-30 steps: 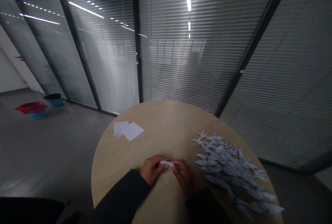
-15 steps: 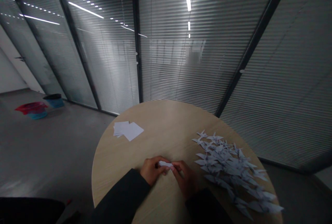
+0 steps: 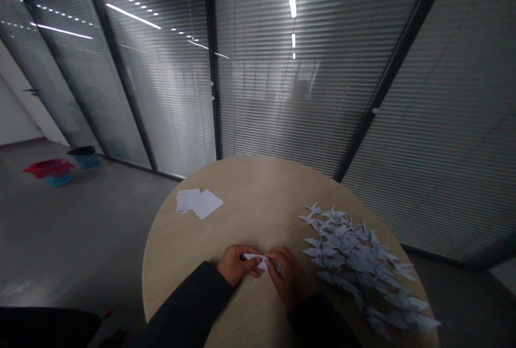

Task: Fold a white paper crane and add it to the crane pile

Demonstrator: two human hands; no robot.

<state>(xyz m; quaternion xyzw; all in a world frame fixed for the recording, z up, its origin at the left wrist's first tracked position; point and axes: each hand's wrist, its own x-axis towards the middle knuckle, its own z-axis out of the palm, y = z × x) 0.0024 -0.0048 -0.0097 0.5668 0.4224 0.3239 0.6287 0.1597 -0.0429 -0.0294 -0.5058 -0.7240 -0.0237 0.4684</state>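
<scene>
Between my two hands, close above the near part of the round table [image 3: 258,187], is a small folded piece of white paper [image 3: 253,257]. My left hand [image 3: 237,263] is closed on its left end, thumb on the near side. At its right end, my right hand [image 3: 285,273] pinches the paper between thumb and fingers. Fingertips cover parts of the folds. To the right of my right hand lies a spread pile of folded white paper cranes [image 3: 355,256]. Loose square paper sheets [image 3: 207,204] lie overlapping at the table's far left.
Glass partitions with blinds [image 3: 282,122] stand right behind the table. On the floor at left are a blue bin with a red liner [image 3: 54,171] and a blue bin with a dark rim [image 3: 84,157]. A dark object [image 3: 48,326] shows at the lower left.
The folded paper has turned between my fingers and now shows a pointed, triangular face. Both hands shifted only slightly and keep their hold. The pile and the loose sheets are unchanged.
</scene>
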